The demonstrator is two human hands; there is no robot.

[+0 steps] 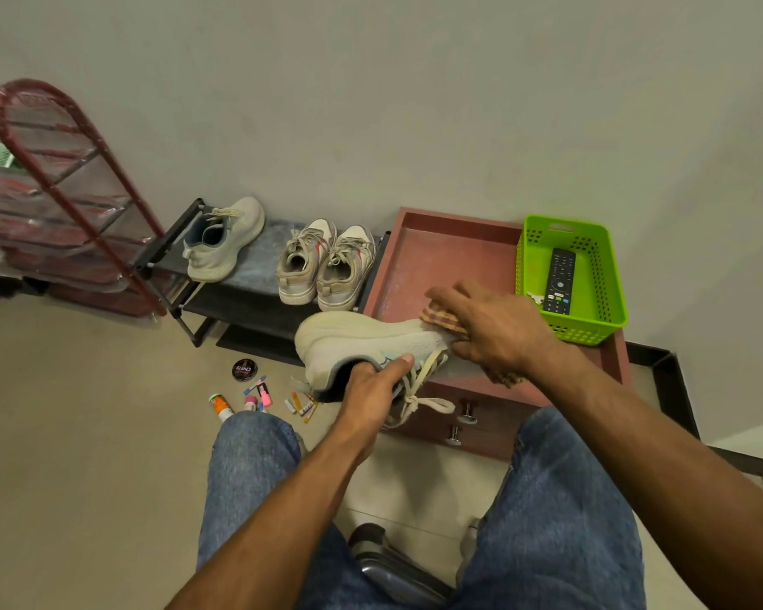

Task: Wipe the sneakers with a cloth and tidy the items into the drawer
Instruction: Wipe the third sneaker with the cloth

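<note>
Far left, shoe rack [256, 275] w/ one sneaker [223, 242] & a pair [327, 266]. Small items [261, 396] loose on floor near it. My left hand [371, 389] grips the pale sneaker [353, 341] by its collar; right hand [490, 328] presses cloth [443, 317] on its toe, fingers spread, above drawer unit [419, 261]. Far right, green basket [608, 301] holds a remote [559, 281]

A home entryway: a low shoe rack [256, 275] with sneakers [324, 266] beyond the hands [490, 328], a covered shoe shelf [54, 191] far left, a drawer unit [481, 416] under them, a remote [559, 281] in a green basket [608, 301] just right
</note>
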